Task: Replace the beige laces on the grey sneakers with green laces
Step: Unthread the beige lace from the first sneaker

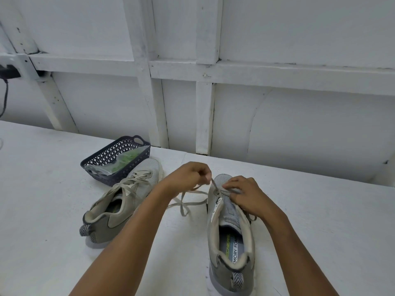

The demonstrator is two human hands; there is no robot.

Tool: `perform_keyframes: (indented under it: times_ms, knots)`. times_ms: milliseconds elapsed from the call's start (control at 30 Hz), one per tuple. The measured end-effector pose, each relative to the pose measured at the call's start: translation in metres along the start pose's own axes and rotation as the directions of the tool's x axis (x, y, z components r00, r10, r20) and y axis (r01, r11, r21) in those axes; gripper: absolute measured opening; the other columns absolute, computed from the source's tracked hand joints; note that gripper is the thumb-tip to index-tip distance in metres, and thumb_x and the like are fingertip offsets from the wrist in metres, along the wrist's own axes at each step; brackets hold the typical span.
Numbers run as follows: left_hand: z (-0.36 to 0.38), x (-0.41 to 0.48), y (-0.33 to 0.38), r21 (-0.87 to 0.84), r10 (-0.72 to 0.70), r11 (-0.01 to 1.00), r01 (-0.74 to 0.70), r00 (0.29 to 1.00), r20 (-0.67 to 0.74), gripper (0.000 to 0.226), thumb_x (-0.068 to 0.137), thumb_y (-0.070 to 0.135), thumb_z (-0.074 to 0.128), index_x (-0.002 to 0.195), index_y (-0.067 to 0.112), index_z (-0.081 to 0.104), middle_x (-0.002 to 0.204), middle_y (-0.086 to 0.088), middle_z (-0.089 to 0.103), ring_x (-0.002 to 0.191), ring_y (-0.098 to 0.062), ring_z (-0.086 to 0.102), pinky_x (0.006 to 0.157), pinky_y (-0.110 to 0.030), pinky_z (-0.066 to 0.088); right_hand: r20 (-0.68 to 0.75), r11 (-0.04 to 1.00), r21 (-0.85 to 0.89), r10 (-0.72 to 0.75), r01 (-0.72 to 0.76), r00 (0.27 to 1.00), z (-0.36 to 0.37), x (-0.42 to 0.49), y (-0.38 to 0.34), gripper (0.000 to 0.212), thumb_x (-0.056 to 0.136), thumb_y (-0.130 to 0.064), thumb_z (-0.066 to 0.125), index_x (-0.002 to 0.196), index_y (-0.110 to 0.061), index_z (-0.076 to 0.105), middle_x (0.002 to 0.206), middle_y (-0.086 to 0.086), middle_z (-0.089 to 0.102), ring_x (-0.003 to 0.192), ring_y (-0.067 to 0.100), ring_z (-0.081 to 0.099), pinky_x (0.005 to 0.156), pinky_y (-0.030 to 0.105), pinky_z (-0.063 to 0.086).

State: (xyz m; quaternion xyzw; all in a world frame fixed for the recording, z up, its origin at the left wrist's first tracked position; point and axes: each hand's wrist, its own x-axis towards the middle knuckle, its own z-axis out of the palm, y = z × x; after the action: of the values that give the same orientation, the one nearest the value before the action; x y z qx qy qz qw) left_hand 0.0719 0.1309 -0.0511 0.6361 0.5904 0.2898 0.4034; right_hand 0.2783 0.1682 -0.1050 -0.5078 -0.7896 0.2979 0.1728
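White tabletop (53,210) against a white panelled wall: the left hand (188,176) pinches a beige lace (190,202) drawn from the right grey sneaker (229,231), the right hand (245,194) gripping its eyelets; green laces (126,160) sit bagged in a dark basket (100,159) behind the still-laced left sneaker (121,201).

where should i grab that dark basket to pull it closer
By the loop handle at the far end of the basket, fingers hooked in from above. The laced sneaker crowds its near right side, so that end is freer.
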Motion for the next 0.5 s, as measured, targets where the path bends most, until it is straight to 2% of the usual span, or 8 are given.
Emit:
perform_keyframes:
  times_ms: [100, 133, 200, 233, 300, 400, 433, 500]
  knots:
    - [-0.008, -0.006, 0.002, -0.339, 0.059, 0.938, -0.071, 0.997, -0.044, 0.018, 0.101, 0.007, 0.048, 0.086, 0.012, 0.058, 0.095, -0.005, 0.074, 0.097, -0.018, 0.07, 0.09, -0.03, 0.052, -0.009, 1.0, 0.018, 0.0, 0.001, 1.0, 0.0, 0.001, 0.001, 0.036, 0.091, -0.01, 0.055, 0.123, -0.022, 0.067, 0.125, -0.013, 0.05, 0.132, 0.015, 0.034, 0.111, 0.034, 0.034]
    - [-0.009, -0.007, 0.003, -0.485, 0.062, 0.871, -0.077, 0.997, -0.048, 0.018, 0.103, 0.007, 0.045, 0.088, 0.009, 0.055, 0.09, -0.01, 0.072, 0.093, -0.026, 0.07, 0.092, -0.035, 0.054, -0.009, 1.0, 0.022, 0.002, -0.002, 1.0, 0.0, 0.001, 0.001, 0.037, 0.091, -0.009, 0.055, 0.123, -0.022, 0.067, 0.124, -0.013, 0.05, 0.132, 0.015, 0.034, 0.111, 0.033, 0.033]
    - [-0.011, -0.008, 0.005, -0.673, 0.029, 0.736, -0.065, 0.998, -0.064, 0.019, 0.104, 0.005, 0.042, 0.087, 0.008, 0.05, 0.074, -0.011, 0.057, 0.064, -0.025, 0.06, 0.071, -0.036, 0.058, -0.005, 1.0, 0.023, 0.002, -0.001, 1.0, 0.001, 0.001, 0.001, 0.038, 0.091, -0.008, 0.053, 0.123, -0.022, 0.067, 0.123, -0.014, 0.049, 0.132, 0.015, 0.033, 0.11, 0.031, 0.032]
    - [-0.012, -0.006, 0.004, -0.674, -0.005, 0.737, -0.056, 0.996, -0.088, 0.02, 0.103, 0.004, 0.042, 0.085, 0.01, 0.048, 0.071, -0.008, 0.049, 0.054, -0.019, 0.047, 0.056, -0.03, 0.052, -0.003, 1.0, 0.023, 0.0, 0.0, 1.0, 0.001, 0.001, 0.001, 0.038, 0.091, -0.007, 0.053, 0.123, -0.022, 0.067, 0.121, -0.015, 0.048, 0.132, 0.015, 0.033, 0.11, 0.031, 0.031]
    - [-0.014, -0.001, 0.0, -0.56, -0.063, 0.829, -0.01, 0.992, -0.111, 0.02, 0.101, 0.004, 0.045, 0.083, 0.012, 0.047, 0.068, -0.005, 0.043, 0.05, -0.012, 0.029, 0.044, -0.022, 0.03, -0.003, 1.0, 0.021, -0.004, 0.004, 1.0, 0.001, 0.001, 0.001, 0.038, 0.091, -0.007, 0.053, 0.123, -0.022, 0.067, 0.118, -0.017, 0.046, 0.132, 0.015, 0.033, 0.11, 0.031, 0.032]
    - [-0.013, 0.001, -0.005, -0.092, -0.087, 0.993, 0.08, 0.993, -0.074, 0.008, 0.096, 0.01, 0.056, 0.089, 0.011, 0.059, 0.072, -0.002, 0.051, 0.051, -0.011, 0.035, 0.045, -0.022, 0.031, -0.001, 1.0, 0.015, 0.003, -0.003, 1.0, 0.001, 0.002, 0.002, 0.037, 0.091, -0.007, 0.053, 0.122, -0.022, 0.067, 0.117, -0.017, 0.046, 0.132, 0.015, 0.034, 0.111, 0.032, 0.033]
    - [-0.01, 0.001, -0.006, 0.112, -0.077, 0.991, 0.078, 0.997, -0.02, 0.005, 0.095, 0.017, 0.061, 0.094, 0.013, 0.064, 0.076, 0.001, 0.054, 0.054, -0.011, 0.041, 0.048, -0.022, 0.035, -0.004, 1.0, 0.016, 0.003, -0.003, 1.0, 0.001, 0.002, 0.002, 0.037, 0.091, -0.008, 0.053, 0.121, -0.022, 0.068, 0.117, -0.017, 0.046, 0.132, 0.015, 0.034, 0.111, 0.034, 0.033]
    - [-0.003, 0.001, -0.009, 0.432, -0.055, 0.902, 0.004, 0.993, 0.106, 0.011, 0.092, 0.029, 0.067, 0.097, 0.019, 0.069, 0.078, 0.009, 0.058, 0.067, -0.011, 0.051, 0.059, -0.023, 0.039, -0.007, 1.0, 0.015, -0.004, 0.004, 1.0, 0.002, 0.002, 0.002, 0.035, 0.091, -0.009, 0.054, 0.12, -0.022, 0.068, 0.116, -0.017, 0.046, 0.131, 0.016, 0.035, 0.111, 0.033, 0.033]
